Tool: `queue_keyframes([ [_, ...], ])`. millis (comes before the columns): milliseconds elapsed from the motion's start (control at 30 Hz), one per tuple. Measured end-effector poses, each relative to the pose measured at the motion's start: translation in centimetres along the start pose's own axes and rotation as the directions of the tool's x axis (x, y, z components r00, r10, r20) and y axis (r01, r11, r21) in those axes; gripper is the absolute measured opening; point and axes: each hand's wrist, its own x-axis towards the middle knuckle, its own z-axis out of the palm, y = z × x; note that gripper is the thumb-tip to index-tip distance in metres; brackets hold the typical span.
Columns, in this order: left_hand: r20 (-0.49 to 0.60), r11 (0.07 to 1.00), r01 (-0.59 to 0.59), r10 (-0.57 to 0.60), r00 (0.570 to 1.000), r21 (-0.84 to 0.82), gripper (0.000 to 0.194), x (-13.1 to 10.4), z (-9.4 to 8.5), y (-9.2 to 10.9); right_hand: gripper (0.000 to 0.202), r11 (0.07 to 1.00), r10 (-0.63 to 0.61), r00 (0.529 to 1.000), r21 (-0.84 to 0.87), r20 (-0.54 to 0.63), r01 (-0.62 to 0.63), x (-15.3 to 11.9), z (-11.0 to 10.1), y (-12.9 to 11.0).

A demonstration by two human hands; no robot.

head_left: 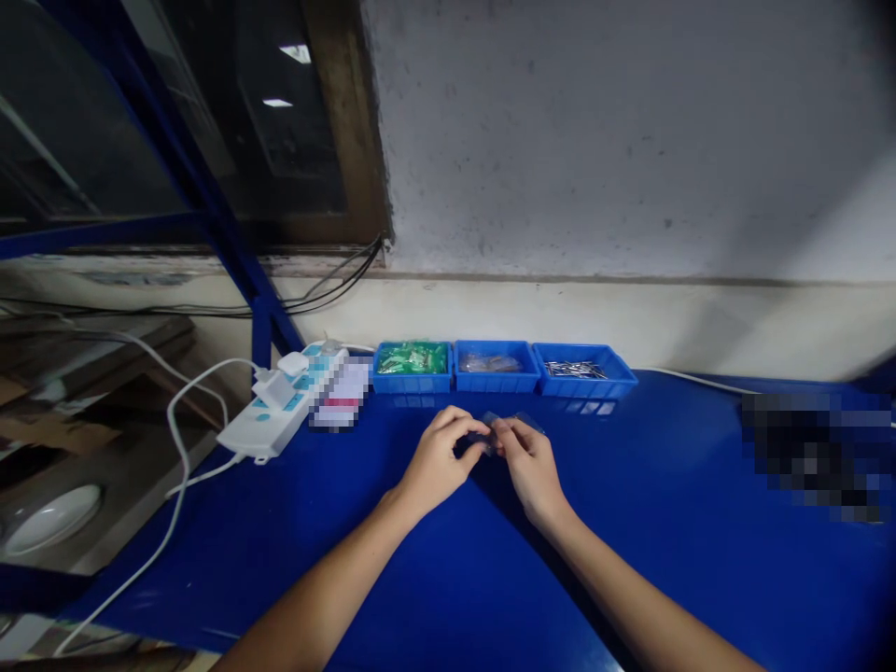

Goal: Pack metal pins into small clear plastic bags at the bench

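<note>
Just above the blue table, both hands meet at a small clear plastic bag (530, 423). My right hand (528, 467) pinches it between thumb and fingers, and part of it sticks out behind the fingertips. My left hand (444, 459) curls in from the other side, thumb and index fingertip closed at the bag's near edge. Whether anything lies inside the bag is too small to tell. Beyond the hands stand three blue bins: one with green packets (413, 357), one with clear plastic bags (490, 363), one with thin metal rods (574, 370).
At left, a white power strip (262, 425) with plugged-in adapters trails a white cable (183, 448) over the table edge. A blurred-out card (341, 397) lies beside it. A pixelated dark object (812, 457) sits at right. Behind the bins rises a wall (595, 140).
</note>
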Motion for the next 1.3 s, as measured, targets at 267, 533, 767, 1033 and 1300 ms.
queue_keyframes([
  [267,0.07,0.947,0.255,-0.246,0.967,-0.194,0.036,0.4,0.1,-1.3,0.026,0.995,-0.097,0.995,-0.034,-0.017,0.097,-0.3,0.3,0.4],
  [533,0.063,0.858,0.367,-0.37,0.927,-0.359,0.031,0.7,-0.3,-1.6,0.027,0.988,-0.089,0.978,-0.106,0.188,0.11,-0.6,0.2,0.3],
  [767,-0.152,0.996,0.019,-0.031,0.988,-0.084,0.022,0.4,-0.5,-0.9,0.034,0.998,0.061,0.988,-0.003,0.141,-0.061,-0.3,0.0,-0.6],
  [1033,-0.028,0.996,-0.09,0.09,0.996,0.019,0.017,0.0,0.1,-1.1,0.017,0.977,0.105,0.994,0.187,0.017,-0.106,0.3,-0.3,0.0],
  [1300,0.015,0.98,0.166,-0.166,0.986,-0.107,0.041,0.3,0.1,-1.1,0.021,0.998,-0.051,0.998,-0.026,0.03,0.052,-0.4,0.1,0.3],
])
